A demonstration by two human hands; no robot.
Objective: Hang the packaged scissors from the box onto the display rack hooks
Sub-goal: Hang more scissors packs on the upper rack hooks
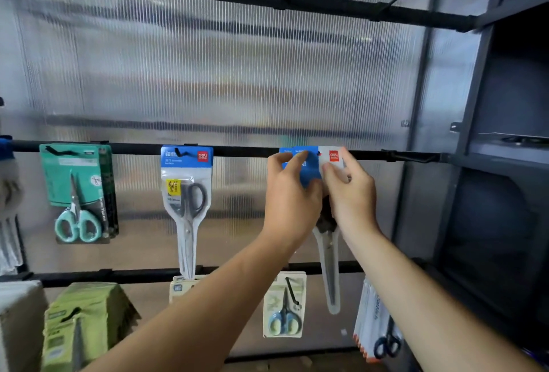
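- Both hands were up at the middle rail. My left hand (289, 193) pinched the blue half of the card header with its fingers curled over the front. My right hand (349, 190) pinched the white half beside the red logo.
- Between them hung the packaged scissors (329, 267), a clear blister pack under a blue-and-white card top. Its long axis ran plumb, with the blades pointing down below my wrists and the handles hidden behind the hands.
- That pack lay straight ahead of the hands. Its top edge was touching or just in front of the black horizontal rail (246, 151); I could not tell which.
- As I judged it, the coming move turned on the hang hole meeting the hook. A small dark-red spot showed at the header's top edge between my fingertips. Whether it was hole or hook tip, and whether the card was threaded, I could not tell.
- Neither hand was nearer; each held its own side of the header.
- Both forearms reached up and forward from the lower edge and converged, with the backs of the hands towards me.
- A black hook fitting (410, 157) stood on the rail near the pack, to its right. To the left, well apart, hung a blue-headed pack of grey-handled scissors (186, 193).
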